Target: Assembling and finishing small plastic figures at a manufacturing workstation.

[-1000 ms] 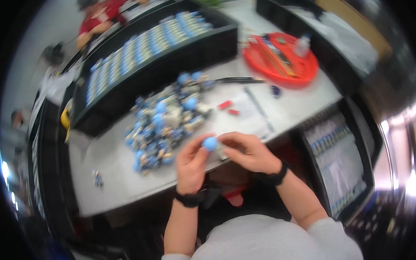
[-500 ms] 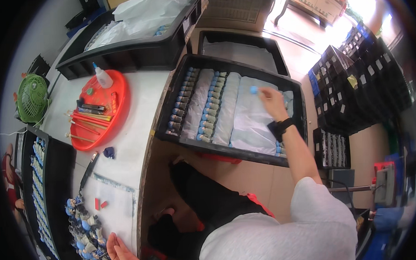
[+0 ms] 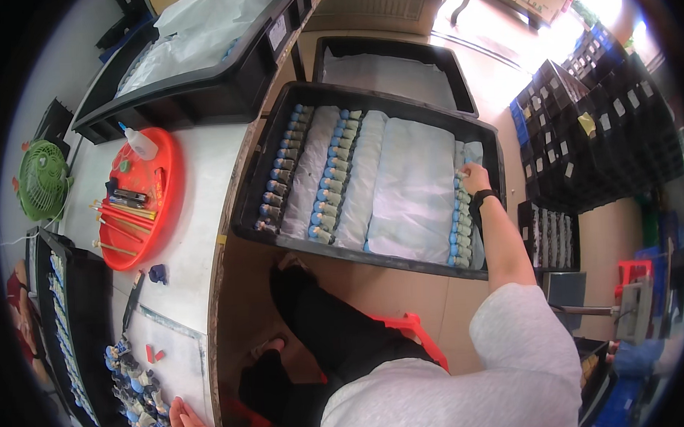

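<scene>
My right hand (image 3: 475, 180) pinches a small blue-capped figurine (image 3: 460, 176) at the far end of the right-hand row in a black crate (image 3: 324, 248). Similar figurines (image 3: 457, 228) line that row, lying side by side. Two more rows, a left row (image 3: 276, 173) and a middle row (image 3: 328, 190), lie between strips of white wrapping (image 3: 415, 188). At the lower edge, my left hand (image 3: 190, 424) rests on the white table with its fingers stretched out and nothing visible in them. Beside it is a heap of blue and grey figurines (image 3: 140, 394).
A red tray (image 3: 171, 185) with brushes, a cutter and a white bottle (image 3: 141, 144) sits on the table (image 3: 218, 154). Black crates (image 3: 595, 133) are stacked at right, and a paper-lined crate (image 3: 393, 72) lies beyond mine. A green fan (image 3: 43, 179) stands far left.
My right hand has moved from above the white wrapping to the right-hand row, taking the small blue-capped figurine there. The view has shifted slightly. My left hand stays by the heap.
</scene>
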`<state>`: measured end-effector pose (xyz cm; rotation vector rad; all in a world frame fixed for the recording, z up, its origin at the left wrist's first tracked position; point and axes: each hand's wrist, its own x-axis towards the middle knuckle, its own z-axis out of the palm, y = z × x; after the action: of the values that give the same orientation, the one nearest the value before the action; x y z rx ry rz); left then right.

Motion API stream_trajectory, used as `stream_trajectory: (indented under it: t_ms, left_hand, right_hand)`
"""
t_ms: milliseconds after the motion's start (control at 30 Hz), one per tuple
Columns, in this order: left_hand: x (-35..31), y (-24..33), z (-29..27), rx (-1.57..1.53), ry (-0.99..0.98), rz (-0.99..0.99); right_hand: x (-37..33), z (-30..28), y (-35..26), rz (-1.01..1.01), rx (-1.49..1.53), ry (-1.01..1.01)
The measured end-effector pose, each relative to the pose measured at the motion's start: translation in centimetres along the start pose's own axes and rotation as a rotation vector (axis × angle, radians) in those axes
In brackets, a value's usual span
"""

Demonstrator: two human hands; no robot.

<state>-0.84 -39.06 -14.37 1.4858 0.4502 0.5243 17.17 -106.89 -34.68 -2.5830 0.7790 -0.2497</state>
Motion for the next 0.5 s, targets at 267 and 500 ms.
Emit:
stream_trajectory:
  t_ms: [267,500]
  left_hand:
    - [-0.1,-0.3,-1.1,0.02,-0.001,0.035]
    - [0.3,-1.2,-1.4,0.072,-0.065,0.116]
  right_hand:
    - [-0.3,0.1,-2.0,0.547,0.291,-0.204]
    - [-0.1,-0.2,-1.0,0.483,0.188,-0.286]
